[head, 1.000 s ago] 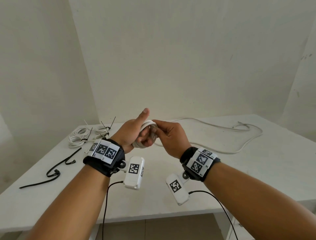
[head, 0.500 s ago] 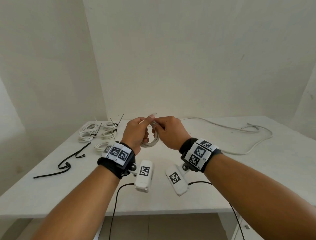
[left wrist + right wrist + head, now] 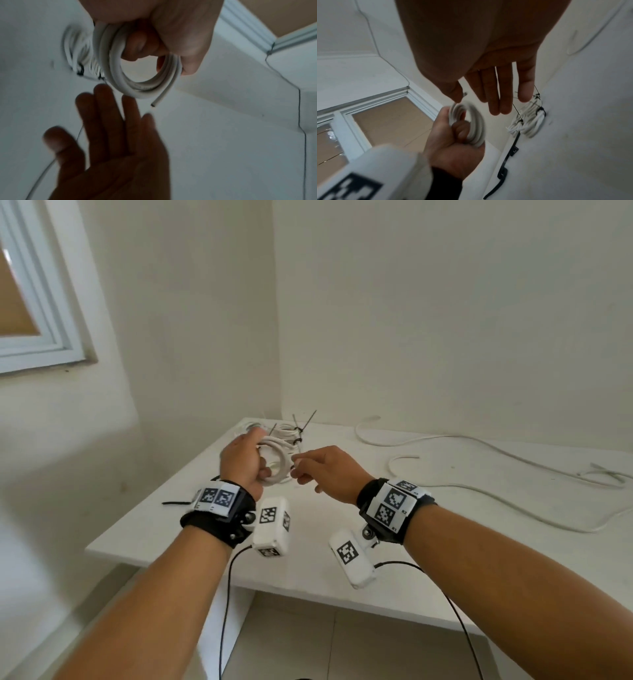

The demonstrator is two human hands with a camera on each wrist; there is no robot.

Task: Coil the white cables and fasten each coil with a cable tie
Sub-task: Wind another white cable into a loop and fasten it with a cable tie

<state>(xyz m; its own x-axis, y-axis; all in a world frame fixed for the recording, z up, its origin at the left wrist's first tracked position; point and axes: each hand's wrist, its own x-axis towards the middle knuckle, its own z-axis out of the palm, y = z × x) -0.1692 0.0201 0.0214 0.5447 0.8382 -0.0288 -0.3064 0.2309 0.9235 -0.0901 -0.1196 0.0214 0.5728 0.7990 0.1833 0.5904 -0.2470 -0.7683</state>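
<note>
My left hand (image 3: 245, 462) grips a small coil of white cable (image 3: 278, 465) above the table's back left part, fingers curled through its loop. In the left wrist view the coil (image 3: 109, 63) hangs from that fist (image 3: 171, 33), and its cut end (image 3: 157, 101) sticks out free. My right hand (image 3: 310, 474) hovers just right of the coil, holding nothing. In the right wrist view its fingers (image 3: 498, 97) are straight and spread, apart from the coil (image 3: 476, 121). Black cable ties (image 3: 509, 158) lie on the table beyond my left hand (image 3: 453, 147).
Several tied white coils (image 3: 287, 433) sit at the table's back left corner. A long loose white cable (image 3: 479, 446) snakes across the white table (image 3: 342, 556) to the right. A black tie (image 3: 176, 503) lies near the left edge. A window (image 3: 34, 302) is on the left wall.
My right hand has let go of the cable end and opened. My left hand still grips the coil, now nearer the tied coils. The head view has swung left.
</note>
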